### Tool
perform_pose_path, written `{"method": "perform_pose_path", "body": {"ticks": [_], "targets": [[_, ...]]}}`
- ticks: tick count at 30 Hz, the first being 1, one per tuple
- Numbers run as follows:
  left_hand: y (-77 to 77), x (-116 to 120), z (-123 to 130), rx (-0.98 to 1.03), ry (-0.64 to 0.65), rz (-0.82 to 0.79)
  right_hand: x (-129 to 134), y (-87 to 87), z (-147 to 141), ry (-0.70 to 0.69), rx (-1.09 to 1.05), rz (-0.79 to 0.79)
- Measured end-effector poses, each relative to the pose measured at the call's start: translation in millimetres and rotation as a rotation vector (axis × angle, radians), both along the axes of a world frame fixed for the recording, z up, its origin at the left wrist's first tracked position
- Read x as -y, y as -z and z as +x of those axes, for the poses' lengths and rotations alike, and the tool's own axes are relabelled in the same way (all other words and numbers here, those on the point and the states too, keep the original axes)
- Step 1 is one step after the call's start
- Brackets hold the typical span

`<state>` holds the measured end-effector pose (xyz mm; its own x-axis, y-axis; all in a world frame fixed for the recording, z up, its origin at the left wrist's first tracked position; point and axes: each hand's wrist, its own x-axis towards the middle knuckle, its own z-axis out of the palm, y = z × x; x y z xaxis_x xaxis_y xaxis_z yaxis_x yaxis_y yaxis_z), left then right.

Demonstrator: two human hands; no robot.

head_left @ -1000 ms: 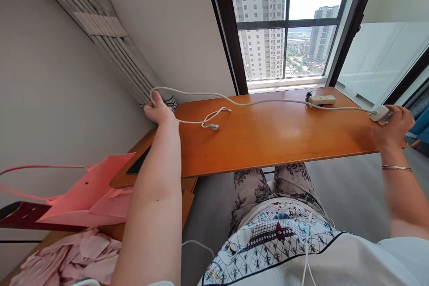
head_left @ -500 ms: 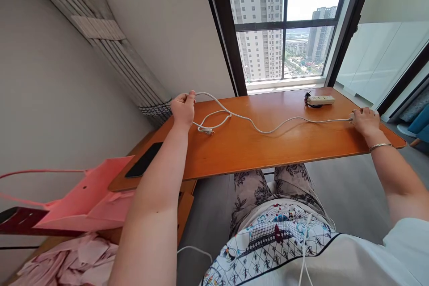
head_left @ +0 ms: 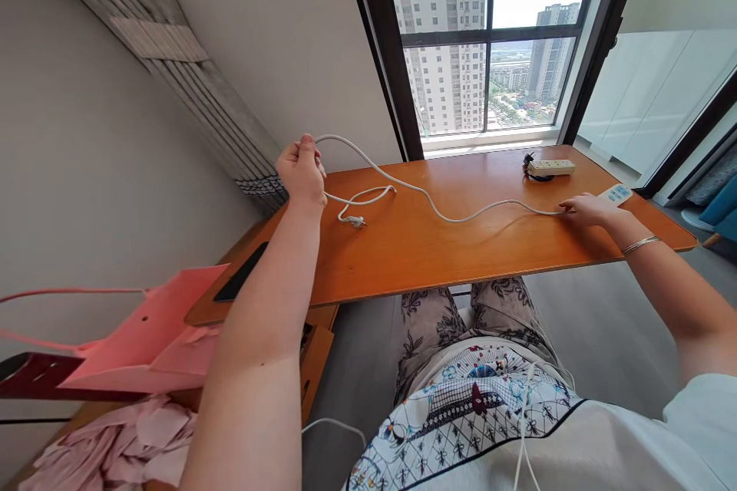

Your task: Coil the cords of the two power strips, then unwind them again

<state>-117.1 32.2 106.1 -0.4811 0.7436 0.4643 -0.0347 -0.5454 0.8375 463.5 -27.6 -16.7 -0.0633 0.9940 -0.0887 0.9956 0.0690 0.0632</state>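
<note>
One head-worn view; it looks forward and down, close over the desk [head_left: 403,261], towards the window [head_left: 489,37].

Shirt [head_left: 443,414]: white, colourful print, black trim
Trousers [head_left: 431,326]: greyish, dark floral pattern
Bangle [head_left: 641,244]: thin, apparently silver

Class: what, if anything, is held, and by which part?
The left hand holds the white cord partway along; the right hand covers one end of the white power strip, grip unclear.

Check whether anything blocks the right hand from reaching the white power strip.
Nothing visible does: the right hand overlaps the white power strip in this view. The cream power strip lies aside, nearer the window.
</note>
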Motion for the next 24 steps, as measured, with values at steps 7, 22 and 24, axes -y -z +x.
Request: {"method": "perform_pose_path", "body": {"ticks": [7, 22, 24], "targets": [[-27.7, 28.9, 2.9, 0.250, 0.090, -0.026, -14.3, -8.3, -16.5, 0.023, -0.102, 0.185], [31.9, 37.3, 3.1, -0.666, 0.448, -0.275, -0.7, -48.0, 5.5, 0.376, -0.217, 0.664], [45.2, 40.1, 4.4, -0.959, 0.544, -0.395, 1.2, -42.0, 9.9, 0.350, -0.200, 0.694]]}}
